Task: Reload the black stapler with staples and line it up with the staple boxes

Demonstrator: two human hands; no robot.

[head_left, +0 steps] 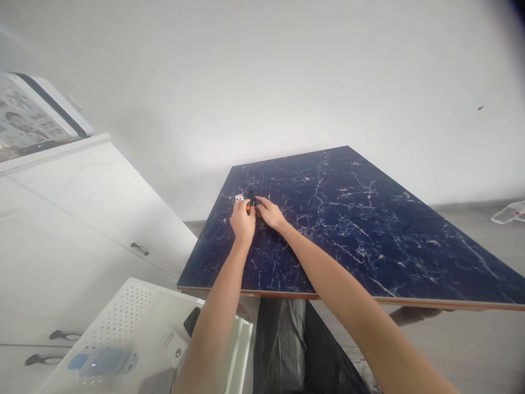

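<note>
A small black object with an orange part (251, 195) is on or just above the dark blue marbled table (328, 230), near its left side. Its exact kind is too small to make out. My left hand (243, 220) is closed around its left side, thumb and fingers gripping it. From the right, my right hand (270, 213) pinches at the same object, index fingertip and thumb against its edge. A little white piece with red and black marks (239, 197) shows just beyond my left fingers; whether it touches the black object I cannot tell.
White cabinets (102, 219) with dark handles stand at the left, a printed white case (36, 109) on top. Below left, a white perforated surface (131, 306) holds a blue-capped bottle (106, 361) and a dark phone-like item (191, 322). A clear plastic bottle (508, 212) lies at far right.
</note>
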